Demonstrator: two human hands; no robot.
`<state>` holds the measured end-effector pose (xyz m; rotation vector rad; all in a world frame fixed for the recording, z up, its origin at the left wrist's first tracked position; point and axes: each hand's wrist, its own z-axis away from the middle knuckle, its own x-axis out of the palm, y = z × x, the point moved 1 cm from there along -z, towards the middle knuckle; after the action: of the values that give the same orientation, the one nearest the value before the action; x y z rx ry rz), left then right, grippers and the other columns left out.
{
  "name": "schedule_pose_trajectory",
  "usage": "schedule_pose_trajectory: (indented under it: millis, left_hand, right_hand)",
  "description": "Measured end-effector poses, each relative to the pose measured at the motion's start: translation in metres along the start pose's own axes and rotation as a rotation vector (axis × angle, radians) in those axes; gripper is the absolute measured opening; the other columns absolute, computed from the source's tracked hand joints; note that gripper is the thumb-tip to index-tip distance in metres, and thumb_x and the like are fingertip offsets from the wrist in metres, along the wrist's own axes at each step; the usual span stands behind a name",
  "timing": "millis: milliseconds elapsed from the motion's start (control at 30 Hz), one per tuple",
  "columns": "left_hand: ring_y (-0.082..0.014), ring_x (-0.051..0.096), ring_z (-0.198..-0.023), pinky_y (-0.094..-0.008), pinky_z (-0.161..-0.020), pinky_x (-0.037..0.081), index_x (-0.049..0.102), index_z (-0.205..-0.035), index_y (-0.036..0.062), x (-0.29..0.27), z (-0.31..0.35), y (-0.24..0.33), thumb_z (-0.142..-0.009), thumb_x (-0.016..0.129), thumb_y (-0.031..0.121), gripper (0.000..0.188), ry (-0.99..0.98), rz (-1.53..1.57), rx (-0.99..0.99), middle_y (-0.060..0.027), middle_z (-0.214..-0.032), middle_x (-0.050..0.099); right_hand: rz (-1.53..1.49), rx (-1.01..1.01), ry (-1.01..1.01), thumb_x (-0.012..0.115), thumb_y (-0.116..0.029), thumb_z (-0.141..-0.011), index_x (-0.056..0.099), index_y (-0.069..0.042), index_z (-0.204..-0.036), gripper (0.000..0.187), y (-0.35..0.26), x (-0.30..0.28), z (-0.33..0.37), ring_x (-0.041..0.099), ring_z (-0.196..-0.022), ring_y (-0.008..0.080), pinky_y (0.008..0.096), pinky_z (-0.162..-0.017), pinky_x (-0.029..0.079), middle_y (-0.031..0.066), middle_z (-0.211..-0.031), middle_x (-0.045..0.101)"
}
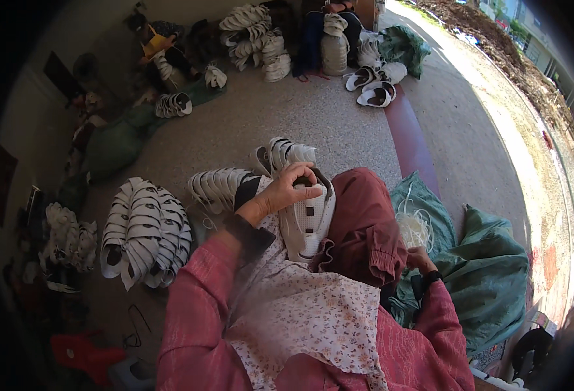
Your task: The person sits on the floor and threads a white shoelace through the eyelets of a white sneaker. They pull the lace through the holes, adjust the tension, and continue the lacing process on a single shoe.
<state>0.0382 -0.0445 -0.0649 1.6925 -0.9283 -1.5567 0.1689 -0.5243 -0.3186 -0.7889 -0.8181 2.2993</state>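
Note:
A white shoe upper (309, 225) with dark patches down its middle lies on my lap, between the flowered apron and my raised knee in red trousers. My left hand (290, 189) grips it near its far end, thumb and fingers curled at the opening. Low on the right, my right hand (421, 260) is closed at the lower edge of a loose bundle of thin white cord (415, 228). The bundle lies on a green sack (446, 225). Some of the right fingertips are hidden.
Nested white shoe uppers (147, 228) stand on the floor at left, and further rows (218, 186) lie just beyond my lap. A green sack (486, 280) bulges at right. A red stool (88, 355) is at lower left. People (158, 42) sit among more uppers at the back.

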Motion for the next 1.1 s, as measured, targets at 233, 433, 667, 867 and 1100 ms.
schedule_pose_trajectory:
  millis: [233,433,667,867,1100]
  left_hand:
    - [-0.0308,0.041,-0.138,-0.0409,-0.116,0.031,0.067,-0.11,0.0022,0.011,-0.007,-0.031,-0.078,0.081,0.047,0.057,0.004,-0.102,0.041,-0.0158,-0.146,0.046]
    - [-0.0192,0.056,-0.12,-0.0328,-0.101,0.046,0.063,-0.121,0.0005,0.014,-0.004,-0.04,-0.083,0.081,0.03,0.052,0.094,0.278,-0.101,-0.0111,-0.133,0.057]
    - [-0.014,0.061,-0.103,-0.0276,-0.09,0.051,0.059,-0.128,0.0023,0.021,-0.007,-0.047,-0.086,0.08,0.022,0.051,0.129,0.476,-0.197,-0.0043,-0.114,0.065]
    - [-0.0217,0.047,-0.13,-0.0349,-0.109,0.04,0.056,-0.133,0.0031,0.017,0.016,-0.048,-0.088,0.078,0.032,0.058,0.148,0.152,0.097,-0.0114,-0.139,0.05]
    - [-0.0278,0.041,-0.137,-0.0432,-0.118,0.028,0.049,-0.14,0.004,-0.009,0.024,0.009,-0.087,0.077,0.04,0.07,0.144,0.248,0.212,-0.0155,-0.144,0.047]
  right_hand:
    - [-0.36,-0.612,0.286,0.061,-0.022,-0.101,0.072,-0.003,-0.099,0.022,-0.242,-0.058,0.151,0.043,-0.05,0.0021,0.0185,-0.046,0.029,-0.0004,-0.065,0.06]
    - [-0.065,-1.27,0.627,0.061,-0.014,-0.1,0.072,0.002,-0.103,0.02,-0.379,-0.02,0.264,0.056,-0.072,0.008,0.0234,-0.065,0.041,0.0039,-0.076,0.066]
    - [0.267,-1.175,-0.083,0.065,-0.009,-0.094,0.071,-0.002,-0.099,0.01,-0.342,0.098,0.176,0.066,-0.092,0.0203,0.0348,-0.083,0.049,0.0091,-0.097,0.07]
    - [0.737,-1.2,-0.322,0.066,-0.011,-0.089,0.068,-0.002,-0.09,0.009,-0.248,0.154,0.193,0.065,-0.092,0.027,0.042,-0.083,0.047,0.0089,-0.095,0.069]
    - [0.017,-0.7,-0.338,0.059,-0.01,-0.099,0.068,0.002,-0.102,0.014,-0.302,0.129,0.218,0.065,-0.073,0.0149,0.0307,-0.065,0.05,0.0048,-0.079,0.066]
